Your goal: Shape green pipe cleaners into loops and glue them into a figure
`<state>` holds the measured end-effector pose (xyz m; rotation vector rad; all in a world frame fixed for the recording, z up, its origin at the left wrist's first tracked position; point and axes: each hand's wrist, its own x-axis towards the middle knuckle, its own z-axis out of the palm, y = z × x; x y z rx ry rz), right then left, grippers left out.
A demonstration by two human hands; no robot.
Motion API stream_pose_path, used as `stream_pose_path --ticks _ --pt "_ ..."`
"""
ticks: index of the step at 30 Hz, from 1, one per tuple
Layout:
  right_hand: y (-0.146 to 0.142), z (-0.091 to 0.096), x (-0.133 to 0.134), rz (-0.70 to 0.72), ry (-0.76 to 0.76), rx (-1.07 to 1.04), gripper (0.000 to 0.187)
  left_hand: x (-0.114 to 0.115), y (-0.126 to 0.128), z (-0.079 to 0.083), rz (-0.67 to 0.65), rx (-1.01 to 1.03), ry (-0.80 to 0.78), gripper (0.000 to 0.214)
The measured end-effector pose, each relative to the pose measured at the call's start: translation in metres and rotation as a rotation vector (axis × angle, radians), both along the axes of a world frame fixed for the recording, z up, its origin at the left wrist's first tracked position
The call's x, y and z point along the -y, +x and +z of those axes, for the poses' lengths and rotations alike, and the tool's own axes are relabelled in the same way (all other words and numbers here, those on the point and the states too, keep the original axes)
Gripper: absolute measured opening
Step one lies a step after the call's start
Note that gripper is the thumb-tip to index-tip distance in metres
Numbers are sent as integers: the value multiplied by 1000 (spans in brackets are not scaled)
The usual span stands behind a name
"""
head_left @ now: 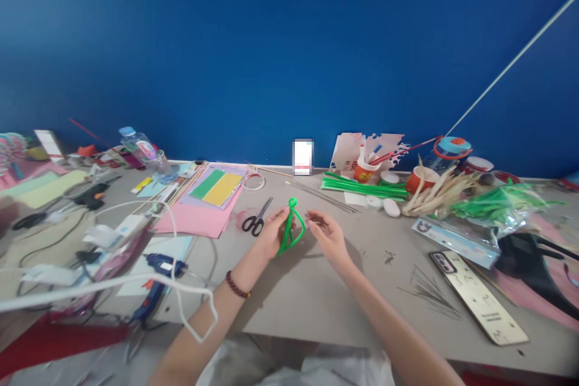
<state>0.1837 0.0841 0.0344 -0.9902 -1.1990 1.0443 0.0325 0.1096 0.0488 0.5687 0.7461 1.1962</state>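
Observation:
A bright green pipe cleaner shape, with a small coil at its top and a bent loop on its right side, stands tilted above the middle of the table. My left hand is closed round its left side; the fingertips are partly hidden behind it. Just to the right, apart from the green loop, my right hand is held with fingers loosely bent and apart, nothing visible in it. Black-handled scissors lie on the table left of my left hand.
Straight green pipe cleaners lie at the back right, by a red cup of pens. A phone and thin dark wires lie to the right. On the left are a blue glue gun, a white cable and coloured sheets.

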Motion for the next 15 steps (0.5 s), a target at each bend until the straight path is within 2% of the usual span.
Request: stream_pose_path --ticks 4,7,11,15 --pt "-4 2 1 34 36 14 21 4 1 0 -141 31 16 22" --pt "-5 3 1 83 -16 -74 21 8 5 2 -202 -36 59 22" --pt "-5 0 0 137 -114 -130 24 10 10 2 -148 -204 152 27" --pt "-3 -1 -2 80 -153 -153 24 9 10 0 -109 -308 198 26"
